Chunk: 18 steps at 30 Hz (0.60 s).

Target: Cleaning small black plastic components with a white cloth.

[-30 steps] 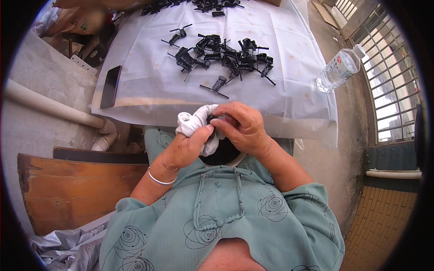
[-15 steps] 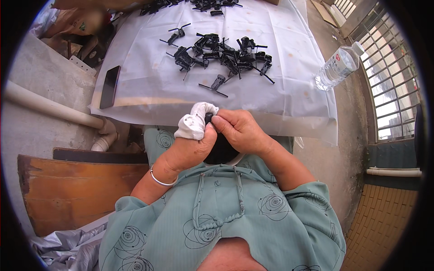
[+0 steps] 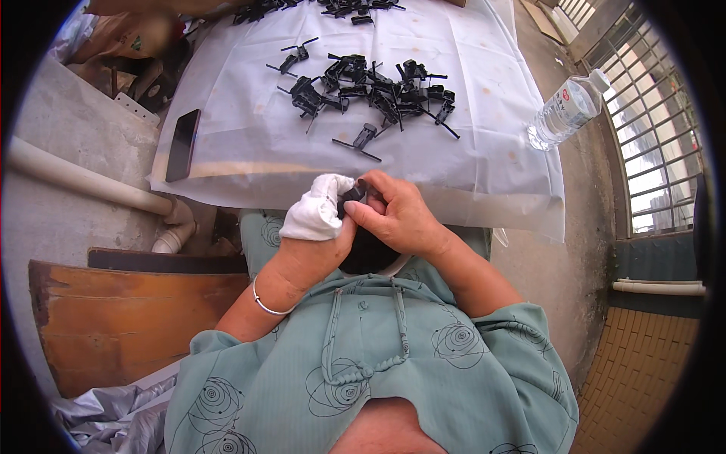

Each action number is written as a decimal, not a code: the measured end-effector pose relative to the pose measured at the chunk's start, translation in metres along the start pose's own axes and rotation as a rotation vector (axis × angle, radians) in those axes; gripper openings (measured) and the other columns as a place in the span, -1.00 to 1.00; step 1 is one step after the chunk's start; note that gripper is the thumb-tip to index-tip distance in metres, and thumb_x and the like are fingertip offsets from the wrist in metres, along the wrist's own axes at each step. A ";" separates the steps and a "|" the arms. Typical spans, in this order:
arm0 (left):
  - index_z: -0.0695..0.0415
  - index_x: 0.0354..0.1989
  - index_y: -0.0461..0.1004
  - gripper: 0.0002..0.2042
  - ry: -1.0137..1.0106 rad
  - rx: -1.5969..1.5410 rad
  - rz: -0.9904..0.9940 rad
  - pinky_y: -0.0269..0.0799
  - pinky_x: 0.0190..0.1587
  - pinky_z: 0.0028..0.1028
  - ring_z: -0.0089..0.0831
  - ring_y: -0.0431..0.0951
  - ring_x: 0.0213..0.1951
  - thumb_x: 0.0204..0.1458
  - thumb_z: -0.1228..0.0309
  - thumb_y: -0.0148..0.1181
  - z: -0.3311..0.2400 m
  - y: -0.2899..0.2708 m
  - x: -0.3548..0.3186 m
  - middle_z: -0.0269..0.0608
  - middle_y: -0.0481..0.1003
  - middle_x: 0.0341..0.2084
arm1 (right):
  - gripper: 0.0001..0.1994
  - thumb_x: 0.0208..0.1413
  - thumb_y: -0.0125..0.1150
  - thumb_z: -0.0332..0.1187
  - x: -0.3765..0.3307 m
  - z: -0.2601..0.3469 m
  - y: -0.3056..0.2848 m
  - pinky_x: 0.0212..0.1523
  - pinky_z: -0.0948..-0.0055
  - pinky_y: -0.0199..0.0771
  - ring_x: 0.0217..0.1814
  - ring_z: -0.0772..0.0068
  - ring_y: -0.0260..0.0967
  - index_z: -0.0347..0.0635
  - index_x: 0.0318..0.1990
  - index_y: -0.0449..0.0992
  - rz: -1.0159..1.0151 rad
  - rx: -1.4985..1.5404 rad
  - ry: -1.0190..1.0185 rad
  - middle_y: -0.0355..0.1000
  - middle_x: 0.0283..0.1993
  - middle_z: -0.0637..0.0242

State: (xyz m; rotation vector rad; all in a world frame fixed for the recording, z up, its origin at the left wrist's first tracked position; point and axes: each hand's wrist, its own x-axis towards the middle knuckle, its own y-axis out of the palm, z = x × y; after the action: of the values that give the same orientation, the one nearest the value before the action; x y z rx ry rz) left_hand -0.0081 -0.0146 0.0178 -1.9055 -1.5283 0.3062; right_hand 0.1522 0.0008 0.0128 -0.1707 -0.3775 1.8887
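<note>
While both hands meet just in front of the middle of the table's [image 3: 484, 174] near edge, the right hand [image 3: 401, 219] has its grip pinching a small black plastic part [image 3: 352, 198] between the thumb and the bent fingers. The left hand [image 3: 321, 256] is right next to it, with its thumb close to the same part. A white cloth [image 3: 314, 212] covers the left fingers, so I cannot tell how the left grip is closed. Much of the small part is tucked behind the fingers and the cloth. A thin silver bangle [image 3: 268, 304] sits on the left wrist

A thin white sheet [image 3: 242, 98] covers the table and hangs over the near edge. One black clip with thin arms [image 3: 364, 137] lies alone, nearest to the middle of the near edge. Past it, a messy pile of black clips [image 3: 386, 94] lies around the middle of the table. More black clips [image 3: 361, 9] are bunched up at the far edge. A dark phone [image 3: 184, 145] lies by the left edge, not far from the near left corner. A clear water bottle [image 3: 566, 110] with a white cap is by the right edge
</note>
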 end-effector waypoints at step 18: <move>0.27 -0.20 0.32 -0.77 -0.203 -0.491 0.060 0.41 -0.39 -0.59 -0.60 0.47 -0.45 -0.07 0.59 0.11 -0.016 0.001 -0.008 -0.21 0.46 -0.43 | -0.84 -0.03 0.00 -0.46 -0.003 -0.011 0.000 -0.36 0.67 0.23 -0.37 0.75 0.16 -0.26 -0.26 0.37 0.116 0.433 0.128 0.28 -0.40 0.51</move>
State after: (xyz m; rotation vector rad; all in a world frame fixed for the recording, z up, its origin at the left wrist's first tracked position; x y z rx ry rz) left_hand -0.0007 -0.0281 0.0279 -2.3603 -1.8058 0.1617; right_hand 0.1564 0.0003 0.0025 -0.0214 0.1343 2.0147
